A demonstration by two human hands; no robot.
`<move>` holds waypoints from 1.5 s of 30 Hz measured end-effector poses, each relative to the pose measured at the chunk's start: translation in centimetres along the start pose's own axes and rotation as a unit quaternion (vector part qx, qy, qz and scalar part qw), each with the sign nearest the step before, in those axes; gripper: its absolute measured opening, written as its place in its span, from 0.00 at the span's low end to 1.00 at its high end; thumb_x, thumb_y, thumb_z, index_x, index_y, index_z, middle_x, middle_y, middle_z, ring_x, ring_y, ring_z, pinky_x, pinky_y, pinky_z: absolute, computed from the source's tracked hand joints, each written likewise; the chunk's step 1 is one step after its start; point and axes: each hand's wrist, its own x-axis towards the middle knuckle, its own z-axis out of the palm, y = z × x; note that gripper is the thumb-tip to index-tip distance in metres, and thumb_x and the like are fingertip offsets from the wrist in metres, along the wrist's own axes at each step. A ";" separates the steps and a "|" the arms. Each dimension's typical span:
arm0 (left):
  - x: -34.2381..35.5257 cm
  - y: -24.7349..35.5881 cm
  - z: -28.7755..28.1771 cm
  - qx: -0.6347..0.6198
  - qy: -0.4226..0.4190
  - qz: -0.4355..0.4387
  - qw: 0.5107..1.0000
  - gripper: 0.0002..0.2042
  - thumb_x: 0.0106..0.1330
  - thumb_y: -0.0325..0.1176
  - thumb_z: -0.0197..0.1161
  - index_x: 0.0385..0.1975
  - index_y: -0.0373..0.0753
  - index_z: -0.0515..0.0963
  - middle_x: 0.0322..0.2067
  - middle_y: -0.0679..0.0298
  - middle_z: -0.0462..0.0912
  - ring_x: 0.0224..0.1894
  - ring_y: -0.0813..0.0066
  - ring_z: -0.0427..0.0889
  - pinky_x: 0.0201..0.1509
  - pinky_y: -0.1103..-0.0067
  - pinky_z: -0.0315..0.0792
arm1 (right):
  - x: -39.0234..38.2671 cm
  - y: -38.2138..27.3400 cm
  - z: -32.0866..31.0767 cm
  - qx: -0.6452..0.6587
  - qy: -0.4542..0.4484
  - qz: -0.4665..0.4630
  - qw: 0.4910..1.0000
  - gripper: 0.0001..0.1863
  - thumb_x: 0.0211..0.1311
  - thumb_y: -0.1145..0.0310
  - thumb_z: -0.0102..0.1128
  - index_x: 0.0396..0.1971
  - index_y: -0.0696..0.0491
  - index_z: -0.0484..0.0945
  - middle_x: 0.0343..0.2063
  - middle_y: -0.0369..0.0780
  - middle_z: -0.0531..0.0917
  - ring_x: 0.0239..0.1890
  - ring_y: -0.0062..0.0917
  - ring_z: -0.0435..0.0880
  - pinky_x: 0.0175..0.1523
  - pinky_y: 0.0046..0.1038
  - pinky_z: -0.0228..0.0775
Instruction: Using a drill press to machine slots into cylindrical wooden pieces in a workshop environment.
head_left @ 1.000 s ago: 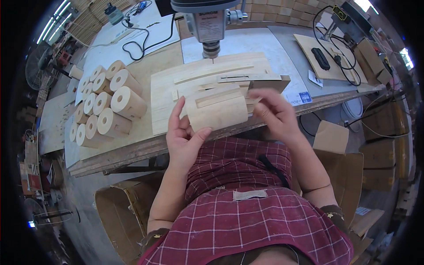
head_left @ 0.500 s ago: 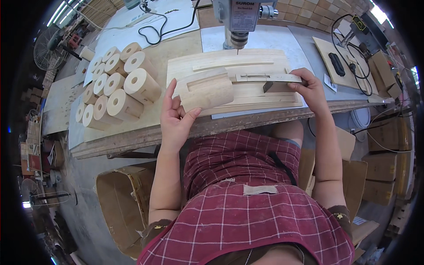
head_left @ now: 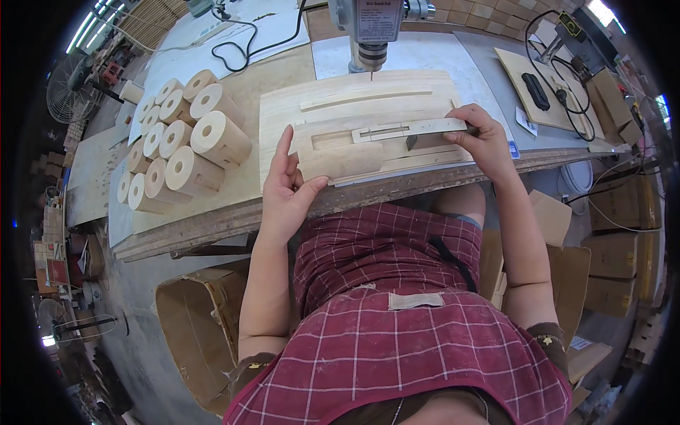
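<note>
A pale wooden cylinder (head_left: pixel 341 163) with a long slot in its top lies on its side on a wooden board jig (head_left: pixel 283 106). My left hand (head_left: pixel 287 191) holds the cylinder's left end, thumb along the near edge and index finger stretched up; its other fingers are partly hidden. My right hand (head_left: pixel 483 142) pinches the right end of a thin, pale slotted template strip (head_left: pixel 425 127). A dark plate (head_left: pixel 423 142) sticks down beneath the strip. The strip's left end overlaps the right part of the cylinder's slot.
A bench drill (head_left: pixel 373 53) stands behind the jig, its bit pointing down above the board. Several bored wooden cylinders (head_left: pixel 221 138) stand grouped on the left. Black cables and a wooden panel (head_left: pixel 524 78) lie at the right. A cardboard box (head_left: pixel 188 319) sits below the bench edge.
The cylinder has gone from raised and tilted in my left hand to lying level on the jig. My right hand has brought the template strip left, over the slot.
</note>
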 end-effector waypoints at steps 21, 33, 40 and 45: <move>6.7 -2.9 3.3 0.159 -0.004 0.038 0.987 0.40 0.54 0.25 0.61 0.65 0.36 0.43 0.50 0.45 0.70 0.45 0.63 0.76 0.47 0.77 0.70 | 4.6 2.8 1.3 -0.136 0.013 -0.059 0.989 0.20 0.46 0.79 0.63 0.42 0.53 0.74 0.38 0.33 0.74 0.41 0.18 0.71 0.45 0.17 0.63; 7.0 -2.0 4.1 -0.025 0.011 -0.056 0.998 0.41 0.58 0.20 0.55 0.65 0.43 0.33 0.49 0.52 0.67 0.32 0.75 0.75 0.26 0.84 0.74 | 6.8 2.5 3.5 -0.147 0.007 -0.113 0.983 0.33 0.42 0.82 0.64 0.53 0.50 0.67 0.43 0.40 0.72 0.49 0.28 0.71 0.55 0.27 0.63; 7.5 -2.7 4.9 -0.009 0.046 -0.019 0.999 0.41 0.58 0.19 0.54 0.65 0.44 0.34 0.44 0.54 0.71 0.26 0.79 0.74 0.25 0.85 0.73 | 7.1 0.7 1.5 -0.181 -0.084 -0.086 0.976 0.28 0.53 0.67 0.61 0.54 0.53 0.64 0.47 0.43 0.70 0.51 0.29 0.69 0.57 0.28 0.60; 7.3 -2.9 4.9 -0.001 0.045 -0.015 0.999 0.42 0.57 0.19 0.55 0.65 0.43 0.34 0.48 0.51 0.68 0.30 0.77 0.75 0.25 0.85 0.73 | 12.8 -4.6 -4.0 -0.125 0.071 -0.133 0.981 0.22 0.61 0.58 0.53 0.49 0.57 0.69 0.44 0.40 0.76 0.46 0.26 0.72 0.54 0.27 0.61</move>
